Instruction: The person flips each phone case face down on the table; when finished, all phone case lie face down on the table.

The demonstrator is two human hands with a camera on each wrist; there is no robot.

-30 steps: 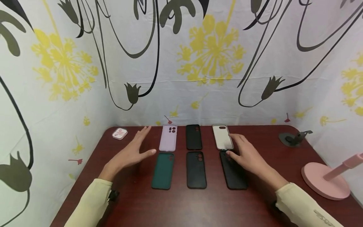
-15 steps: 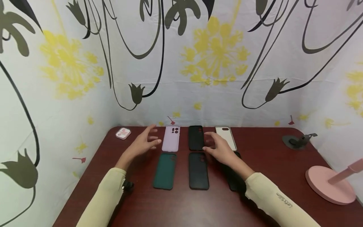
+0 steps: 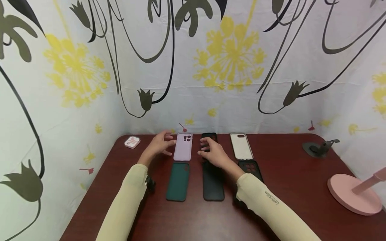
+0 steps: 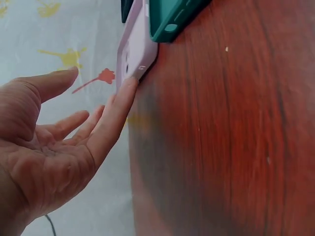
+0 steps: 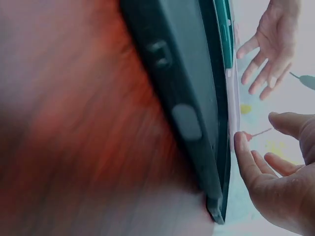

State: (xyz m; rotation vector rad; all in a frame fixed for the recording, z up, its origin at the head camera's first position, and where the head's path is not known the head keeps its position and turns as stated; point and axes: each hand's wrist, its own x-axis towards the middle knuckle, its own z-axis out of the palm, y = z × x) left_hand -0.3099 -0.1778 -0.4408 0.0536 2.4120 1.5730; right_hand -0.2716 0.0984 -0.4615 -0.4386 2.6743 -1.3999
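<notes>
Two rows of phone cases lie on the dark red table [image 3: 184, 221]. My left hand [image 3: 158, 144] is beside the lilac phone case [image 3: 182, 151], its fingers loosely bent and apart. In the left wrist view, a fingertip overlaps that case's edge. My right hand [image 3: 214, 152] hovers over the back middle black phone case [image 3: 210, 136] and hides most of it. Its fingers and thumb are parted with nothing between them. In front lie a green phone case [image 3: 178, 183] and another black phone case [image 3: 213, 187], seen edge-on in the right wrist view.
At the right are a cream phone case [image 3: 242, 147] and a black phone case [image 3: 251, 166], partly covered by my right sleeve. A small white square item [image 3: 132, 142] lies back left. A dark mount [image 3: 319, 149] and a pink round-based stand [image 3: 351, 194] stand at the far right.
My right hand has moved left from the right-hand cases to over the back middle black case. My left hand has moved right, closer to the lilac case, its fingers more bent.
</notes>
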